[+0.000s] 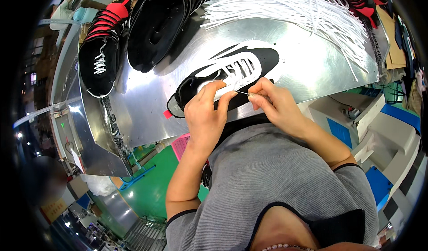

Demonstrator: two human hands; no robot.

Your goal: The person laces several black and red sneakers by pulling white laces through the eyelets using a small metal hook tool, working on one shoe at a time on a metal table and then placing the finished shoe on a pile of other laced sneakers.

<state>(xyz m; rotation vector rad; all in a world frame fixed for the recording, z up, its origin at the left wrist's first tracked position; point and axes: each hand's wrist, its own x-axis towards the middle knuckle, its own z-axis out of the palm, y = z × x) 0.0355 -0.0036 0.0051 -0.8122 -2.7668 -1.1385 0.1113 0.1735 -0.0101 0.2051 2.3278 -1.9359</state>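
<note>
A black-and-white sneaker (269, 57) lies on its sole on the metal table, toe to the upper right, with a red tab (167, 114) at its heel. White shoelace (240, 72) runs in crossing rows over its front. My left hand (205, 113) is at the shoe's opening, thumb and forefinger closing on white lace. My right hand (278, 106), beside the near side of the shoe, pinches a thin, needle-like thing (241, 92) that reaches toward my left thumb. Whether it is a hook or a lace end, I cannot tell.
A large heap of white laces (285, 6) spreads over the table's (312, 68) far side. Black shoes with red parts stand at the far left, a partly laced one (99, 79) among them; more red-and-black uppers (356, 1) lie far right. A beige machine (379, 135) stands right.
</note>
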